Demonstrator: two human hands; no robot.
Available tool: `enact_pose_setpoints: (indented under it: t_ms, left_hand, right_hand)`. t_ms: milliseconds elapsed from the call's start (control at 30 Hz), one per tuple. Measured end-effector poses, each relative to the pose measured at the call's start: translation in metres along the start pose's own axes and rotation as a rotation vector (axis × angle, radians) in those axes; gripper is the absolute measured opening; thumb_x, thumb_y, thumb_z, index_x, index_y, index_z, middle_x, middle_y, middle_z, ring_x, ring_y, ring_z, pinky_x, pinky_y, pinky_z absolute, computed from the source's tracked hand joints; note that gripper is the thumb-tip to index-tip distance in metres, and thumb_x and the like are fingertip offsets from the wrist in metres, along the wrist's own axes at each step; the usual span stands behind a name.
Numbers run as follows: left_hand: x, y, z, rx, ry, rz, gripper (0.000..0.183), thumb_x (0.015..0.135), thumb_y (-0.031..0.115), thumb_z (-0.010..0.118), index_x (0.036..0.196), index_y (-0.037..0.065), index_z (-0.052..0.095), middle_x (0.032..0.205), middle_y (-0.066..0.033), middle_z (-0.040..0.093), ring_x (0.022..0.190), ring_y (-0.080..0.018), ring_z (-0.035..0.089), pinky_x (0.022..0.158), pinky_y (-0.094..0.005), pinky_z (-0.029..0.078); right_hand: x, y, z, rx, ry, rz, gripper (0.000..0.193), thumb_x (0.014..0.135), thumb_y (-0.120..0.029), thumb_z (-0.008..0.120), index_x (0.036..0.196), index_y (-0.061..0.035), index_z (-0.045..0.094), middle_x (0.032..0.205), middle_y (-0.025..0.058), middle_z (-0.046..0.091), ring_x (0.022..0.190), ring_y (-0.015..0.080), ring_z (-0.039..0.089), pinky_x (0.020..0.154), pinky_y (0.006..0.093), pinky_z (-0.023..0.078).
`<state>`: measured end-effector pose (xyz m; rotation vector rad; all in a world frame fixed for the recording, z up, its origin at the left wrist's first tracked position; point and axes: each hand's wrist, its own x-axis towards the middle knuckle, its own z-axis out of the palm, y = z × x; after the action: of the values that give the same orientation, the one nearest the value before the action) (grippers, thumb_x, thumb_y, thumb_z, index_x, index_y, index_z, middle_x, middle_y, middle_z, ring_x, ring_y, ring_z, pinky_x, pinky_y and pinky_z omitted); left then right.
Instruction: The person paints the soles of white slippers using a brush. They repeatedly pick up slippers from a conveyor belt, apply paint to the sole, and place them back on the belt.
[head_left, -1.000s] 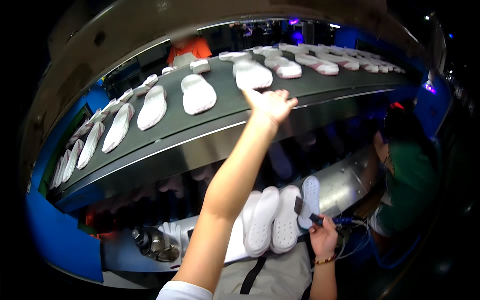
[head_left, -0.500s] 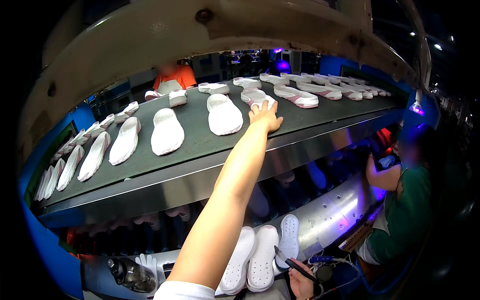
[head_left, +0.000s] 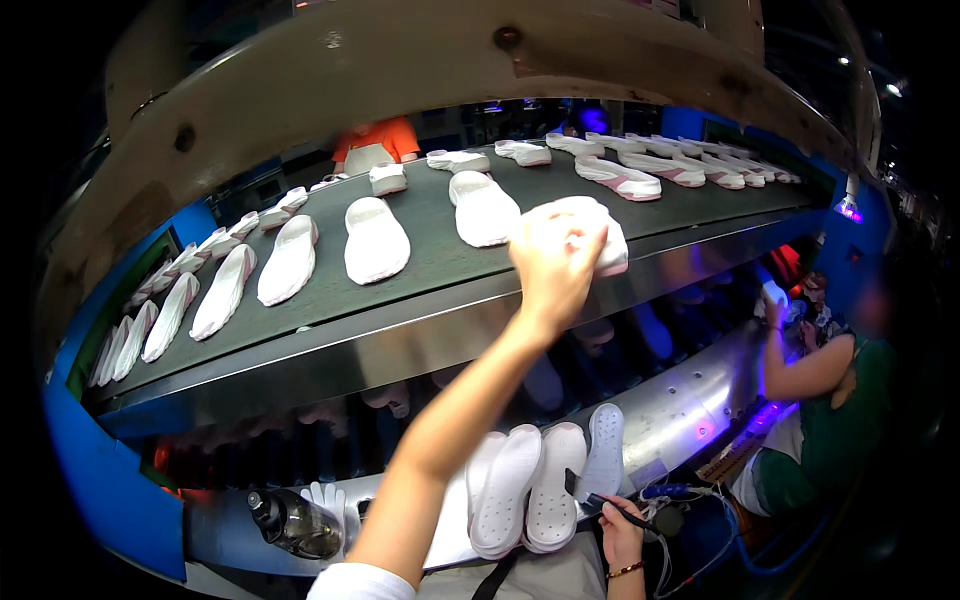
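Observation:
My left hand (head_left: 552,262) reaches up to the near edge of the belt, its fingers closed round a white shoe upper (head_left: 606,245) with a pinkish lower edge. The upper is raised off the belt, partly covered by my hand. Another white upper (head_left: 484,210) lies just left of it. Low at the right, my right hand (head_left: 622,530) grips a black-handled brush (head_left: 630,513); its dark flat tip is beside the white soles. Those are a front sole (head_left: 507,490), a middle sole (head_left: 556,490) and a bluish-white sole (head_left: 603,450), all dotted with small holes.
A dark green conveyor belt (head_left: 330,305) carries several white uppers behind a metal rail (head_left: 420,335). A beige beam (head_left: 420,60) crosses overhead. A dark bottle (head_left: 300,525) and white glove (head_left: 328,497) lie lower left. One co-worker (head_left: 830,430) sits right; another (head_left: 380,143) stands beyond the belt.
My left hand has closed on the upper and lifted it off the belt. My right hand still has the brush, tilted differently. The view has shifted; the co-worker at right has raised an arm.

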<state>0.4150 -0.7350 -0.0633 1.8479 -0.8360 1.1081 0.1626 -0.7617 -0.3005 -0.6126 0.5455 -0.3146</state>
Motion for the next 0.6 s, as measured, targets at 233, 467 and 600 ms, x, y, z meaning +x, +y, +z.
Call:
enact_pose_setpoints:
  t_ms: [233,467,600]
  left_hand:
    - [-0.084,-0.012,-0.061,-1.679,-0.429,-1.206,0.056,0.07,0.0,0.051,0.12,0.0,0.028,0.11,-0.0129,0.046,0.096,-0.02,0.05,0.08,-0.0349,0.043]
    - [-0.191,0.012,-0.167,-2.181,-0.657,-1.282,0.089,0.065,0.064,0.048,0.129,0.008,0.021,0.124,-0.0175,0.035,0.107,-0.0259,0.044,0.089,-0.0413,0.037]
    - [-0.266,0.012,-0.204,-2.052,-0.693,-1.563,0.091,0.065,0.073,0.029,0.13,0.01,0.021,0.127,-0.0137,0.032,0.113,-0.0261,0.038,0.094,-0.0419,0.032]
  right_hand:
    - [0.009,0.002,0.021,-0.058,-0.103,-0.021,0.015,0.072,0.005,0.055,0.086,0.0025,0.055,0.084,0.011,0.058,0.073,0.0168,0.056,0.065,0.0239,0.045]
    - [0.021,-0.003,0.014,-0.124,0.042,-0.09,0.019,0.07,0.003,0.059,0.089,0.0067,0.056,0.085,0.0094,0.057,0.078,0.0152,0.054,0.072,0.0233,0.043]
    - [0.018,-0.006,0.022,-0.096,0.003,-0.143,0.019,0.07,0.003,0.059,0.088,0.0062,0.056,0.083,0.0089,0.057,0.076,0.0144,0.054,0.07,0.0227,0.043]
